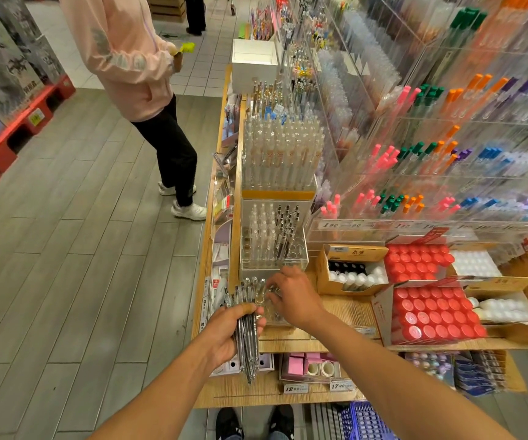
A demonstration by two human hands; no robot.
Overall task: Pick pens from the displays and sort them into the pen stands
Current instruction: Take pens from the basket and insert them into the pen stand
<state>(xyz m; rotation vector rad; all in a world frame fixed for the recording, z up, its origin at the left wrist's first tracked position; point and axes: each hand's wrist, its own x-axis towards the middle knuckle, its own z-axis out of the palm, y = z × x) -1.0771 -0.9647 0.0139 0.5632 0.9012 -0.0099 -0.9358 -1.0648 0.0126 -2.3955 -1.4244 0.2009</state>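
My left hand [224,331] is wrapped round a bundle of pens [246,338], fingers curled over the front and thumb behind. The pens are slim, with clear barrels, dark refills and silvery clips; their tops fan out above my fist and their tips hang below it, over the lower shelf [256,393]. My right hand [291,293] reaches across to the low stand [274,315], a clear acrylic block of round holes at the near end of the counter [345,308]. Its fingers bend down over the holes; I cannot tell whether they pinch a pen or only touch the stand. A few clear pens stand upright at the stand's far left corner, just beside the bundle.

Behind it rises a taller stand [274,246], with clear pens at its left and dark-clipped ones at its right, the front holes bare. Farther back, a third stand [280,160] on an orange base is packed with clear pens.

To the right sit cardboard boxes: one of white-capped bottles [356,276], two trays of red caps [431,312]. Above them an acrylic display [431,160] carries rows of pink, green, orange and blue pens.

A person in a pink top [123,49] stands on the grey floor [66,249] at the left. My black shoes [254,422] show at the bottom edge beside a blue basket [367,420].
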